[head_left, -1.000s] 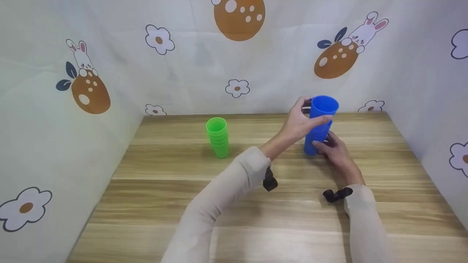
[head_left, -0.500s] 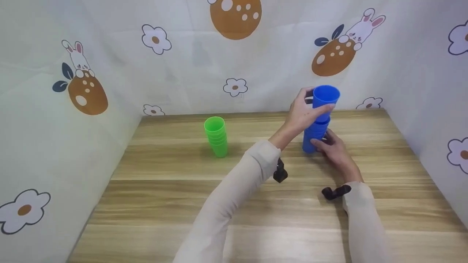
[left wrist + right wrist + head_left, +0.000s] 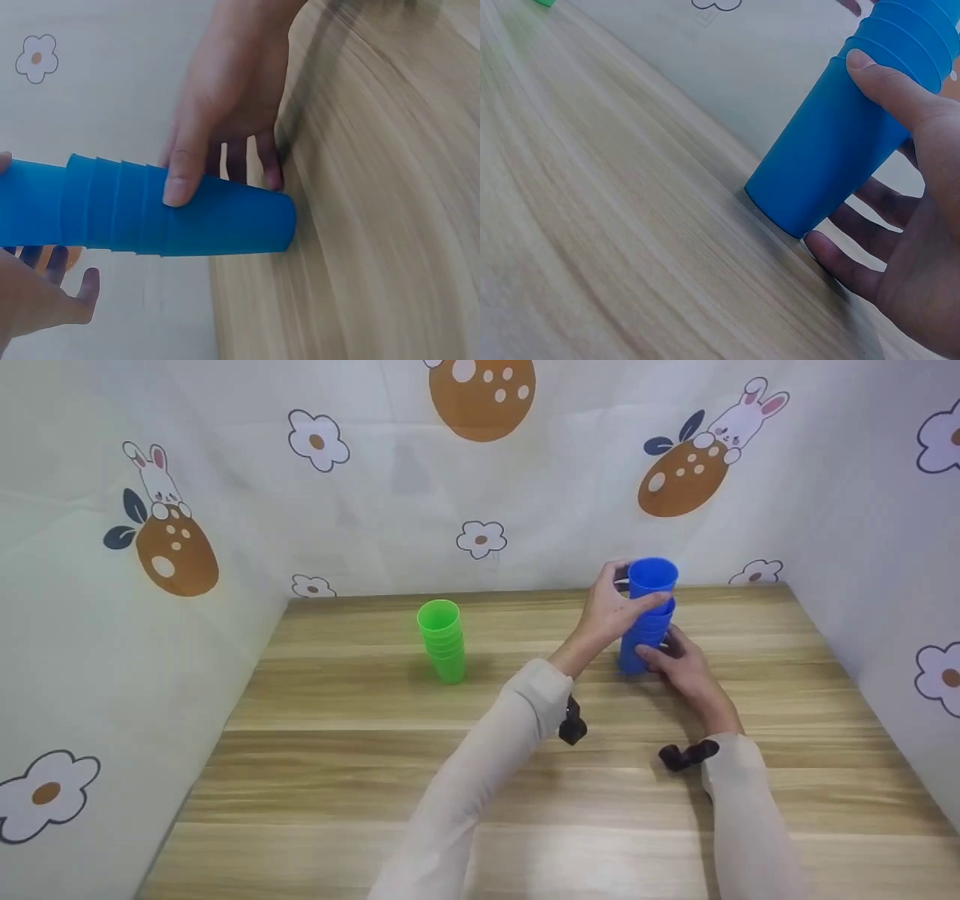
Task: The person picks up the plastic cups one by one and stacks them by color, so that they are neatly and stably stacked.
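In the head view my left hand (image 3: pixel 606 613) grips a blue plastic cup (image 3: pixel 653 575), thumb on its near side. The cup's lower part sits inside the mouth of a stack of blue cups (image 3: pixel 652 622), and its upper part stands out above. My right hand (image 3: pixel 688 669) holds that stack low down, thumb in front and fingers behind. In the right wrist view the stack (image 3: pixel 817 150) stands with its base on the table. The left wrist view shows several rims along the stack (image 3: pixel 225 217), beside the right thumb.
To the left on the wooden table (image 3: pixel 337 780) stands a stack of green cups (image 3: pixel 448 649), upright and apart from both hands. A patterned cloth wall (image 3: pixel 390 510) rises behind the table and along both sides. A black camera mount sits at each wrist.
My left hand first raised the blue cup above the stack, then brought it down and slightly left into the stack's mouth. My right hand has kept its grip in place.
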